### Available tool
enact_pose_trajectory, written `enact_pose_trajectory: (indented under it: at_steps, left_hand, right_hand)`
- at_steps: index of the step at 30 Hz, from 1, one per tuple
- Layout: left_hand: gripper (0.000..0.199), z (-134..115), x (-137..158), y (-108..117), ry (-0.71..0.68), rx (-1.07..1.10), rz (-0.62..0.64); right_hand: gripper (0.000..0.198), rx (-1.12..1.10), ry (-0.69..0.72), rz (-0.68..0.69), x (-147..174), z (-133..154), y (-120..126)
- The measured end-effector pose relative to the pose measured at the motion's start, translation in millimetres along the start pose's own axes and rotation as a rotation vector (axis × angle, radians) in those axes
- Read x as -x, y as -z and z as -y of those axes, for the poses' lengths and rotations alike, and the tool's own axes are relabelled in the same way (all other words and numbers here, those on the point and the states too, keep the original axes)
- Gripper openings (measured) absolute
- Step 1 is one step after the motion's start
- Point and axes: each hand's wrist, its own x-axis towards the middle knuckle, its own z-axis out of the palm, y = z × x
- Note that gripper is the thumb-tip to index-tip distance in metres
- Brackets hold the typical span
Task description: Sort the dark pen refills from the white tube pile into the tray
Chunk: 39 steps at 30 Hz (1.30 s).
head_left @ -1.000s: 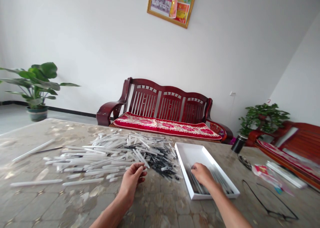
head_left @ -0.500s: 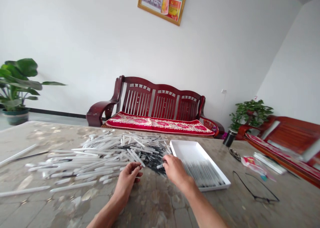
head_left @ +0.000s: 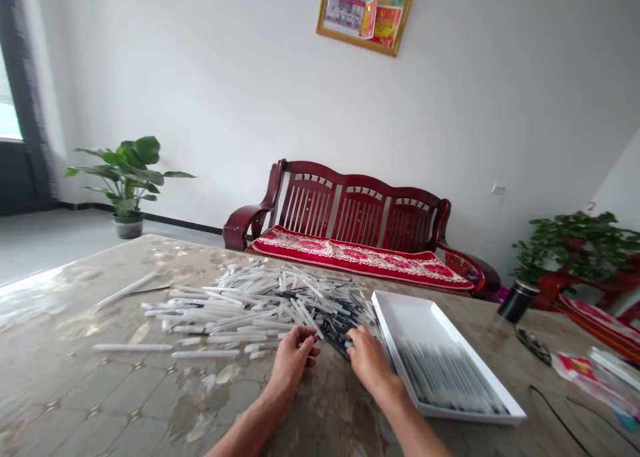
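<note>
My left hand (head_left: 294,358) rests low over the table at the near edge of a heap of white pen-like tubes (head_left: 235,310). Its thumb and fingers are pinched together, and whatever is between them is hidden. Just right of it, my right hand (head_left: 371,358) reaches to dark, slim pieces (head_left: 334,327) at the heap's right side. Its fingers are curled closed, with a small pale bit at the tips too blurred to name. A shallow white box (head_left: 407,305) stands beside my right hand, holding a row of thin, clear sticks with dark ends (head_left: 450,377).
Loose white tubes (head_left: 133,347) lie left on the patterned table (head_left: 150,417). To the right are a black cylinder (head_left: 519,301), a plastic packet (head_left: 580,370) and thin dark glasses arms (head_left: 560,417). A red wooden bench (head_left: 357,207) stands behind the table.
The view has turned left, so everything appears further right. Both hands stay at the near edge of the heap, fingers closed, with little movement against it.
</note>
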Motion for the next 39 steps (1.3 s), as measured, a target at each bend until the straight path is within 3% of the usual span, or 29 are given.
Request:
enact_pose_trajectory:
  at_steps: [13, 18, 21, 27, 30, 39]
  left_hand:
    - [0.018, 10.6, -5.7, -0.9, -0.048, -0.119, 0.008]
    - [0.017, 13.8, -6.0, -0.6, -0.061, -0.146, 0.011]
    - [0.015, 15.1, -5.7, -0.8, -0.068, -0.174, 0.008]
    - [0.017, 13.2, -7.9, 7.9, -0.190, -0.339, -0.039]
    - [0.017, 12.1, -10.0, 13.8, -0.263, -0.436, -0.041]
    - [0.014, 10.3, -6.2, 13.7, -0.312, -0.581, -0.029]
  right_hand:
    - [0.029, -0.073, -0.007, -0.117, -14.9, -1.5, -2.2]
    - [0.036, -0.178, -0.019, -0.253, -19.0, -4.4, -7.0]
    - [0.027, -0.208, -0.003, -0.292, -12.4, -2.6, -9.3]
    - [0.005, -0.041, 0.024, -0.176, 6.5, 9.6, -11.3]
    - [0.006, 0.047, 0.027, -0.149, 9.6, 13.7, -12.6]
    - [0.010, 0.144, 0.012, -0.146, 9.3, 17.5, -15.8]
